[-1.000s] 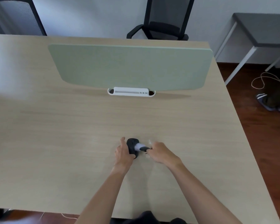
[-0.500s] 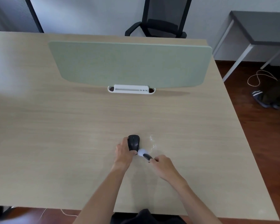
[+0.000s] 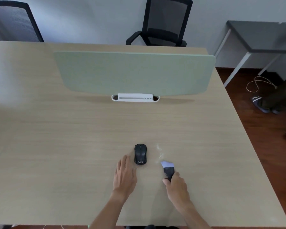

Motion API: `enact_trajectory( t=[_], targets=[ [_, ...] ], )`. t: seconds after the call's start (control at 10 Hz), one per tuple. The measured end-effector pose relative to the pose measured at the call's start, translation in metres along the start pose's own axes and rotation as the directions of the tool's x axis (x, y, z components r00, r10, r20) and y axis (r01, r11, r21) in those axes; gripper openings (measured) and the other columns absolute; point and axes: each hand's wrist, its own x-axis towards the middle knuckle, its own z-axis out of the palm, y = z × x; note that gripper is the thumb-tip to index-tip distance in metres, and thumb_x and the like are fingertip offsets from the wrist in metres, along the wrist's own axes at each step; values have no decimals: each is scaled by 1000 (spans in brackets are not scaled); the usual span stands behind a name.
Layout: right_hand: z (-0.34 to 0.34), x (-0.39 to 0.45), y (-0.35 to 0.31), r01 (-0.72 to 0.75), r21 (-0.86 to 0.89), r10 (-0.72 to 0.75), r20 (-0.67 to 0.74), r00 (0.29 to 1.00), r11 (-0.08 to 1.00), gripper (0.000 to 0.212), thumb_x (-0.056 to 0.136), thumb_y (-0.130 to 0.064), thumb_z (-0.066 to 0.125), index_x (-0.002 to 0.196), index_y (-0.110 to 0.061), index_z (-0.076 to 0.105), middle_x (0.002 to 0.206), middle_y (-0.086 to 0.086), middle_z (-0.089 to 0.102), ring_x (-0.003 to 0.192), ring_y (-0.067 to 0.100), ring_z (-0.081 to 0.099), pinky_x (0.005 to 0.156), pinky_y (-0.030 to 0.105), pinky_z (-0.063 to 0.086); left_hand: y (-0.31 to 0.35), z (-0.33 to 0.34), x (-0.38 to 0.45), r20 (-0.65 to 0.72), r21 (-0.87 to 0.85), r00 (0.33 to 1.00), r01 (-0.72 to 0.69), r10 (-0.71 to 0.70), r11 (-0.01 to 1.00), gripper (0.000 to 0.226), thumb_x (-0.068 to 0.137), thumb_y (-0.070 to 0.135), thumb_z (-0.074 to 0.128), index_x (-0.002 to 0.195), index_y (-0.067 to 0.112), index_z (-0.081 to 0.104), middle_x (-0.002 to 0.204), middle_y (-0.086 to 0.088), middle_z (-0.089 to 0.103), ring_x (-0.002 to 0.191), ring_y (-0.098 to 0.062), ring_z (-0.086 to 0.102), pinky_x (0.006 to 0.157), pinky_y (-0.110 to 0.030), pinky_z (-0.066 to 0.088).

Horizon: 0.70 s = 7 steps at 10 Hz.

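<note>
So we've got the black mouse [image 3: 140,154] sitting flat on the bench [image 3: 56,146], long axis running near-to-far, buttons pointing far, white logo at the near end. Our left hand [image 3: 125,175] rests just near-left of it, fingers straight and together. Our right hand [image 3: 176,185] grips a small black-handled brush [image 3: 168,169], pale bristles aimed far-left.

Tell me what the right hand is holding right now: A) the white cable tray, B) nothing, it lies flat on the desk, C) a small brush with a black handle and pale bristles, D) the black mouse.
C: the right hand grips the small brush by its black handle, apart from the black mouse.
</note>
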Motion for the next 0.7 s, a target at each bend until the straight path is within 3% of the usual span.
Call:
enact_trajectory(
  t=[0.1,0.2,0.4,0.5,0.6,0.7],
  targets=[
    [1,4,-4,1,-84,-3,-29,1000,996,26,97,-34,55,95,-12,40,86,1,47,83,29,53,68,33,39,-29,4,-17,-19,148,999,-36,39,988,59,99,35,17,143,6,44,150,-9,42,139,-27,42,115,-36,32],
    [-1,8,-10,7,-164,-14,-38,999,986,33,94,-39,57,105,-9,49,92,3,52,98,30,62,72,33,38,-45,7,-23,49,178,996,-82,74,981,69,100,41,2,145,6,41,154,-9,37,143,-24,34,120,-32,8],
    [-3,5,-12,3,-97,-9,-61,998,995,49,87,-47,62,116,-10,49,90,0,49,99,31,61,82,39,48,-49,7,-23,121,231,990,-101,75,968,67,100,42,5,148,6,36,157,-9,31,146,-20,20,121,-35,7],
    [-16,-11,-19,-24,-52,18,-111,994,998,58,85,-62,58,113,-12,48,89,3,52,97,33,59,82,39,47,-50,7,-22,111,234,992,-91,67,968,67,100,41,6,148,6,36,157,-9,31,147,-20,20,120,-36,9],
    [-58,-35,-33,44,71,-26,-234,972,997,50,88,-59,58,114,-16,52,93,2,60,90,26,60,81,38,48,-54,12,-21,80,235,992,-113,97,965,65,100,40,9,148,6,37,157,-9,31,147,-20,20,120,-37,11],
    [-126,-71,-60,320,286,-137,-514,847,903,26,89,-40,67,109,-25,59,88,-4,63,78,11,59,64,17,43,-54,19,-21,43,214,993,-119,112,970,59,98,35,23,148,6,36,157,-9,30,147,-21,23,120,-39,13]
  ],
)
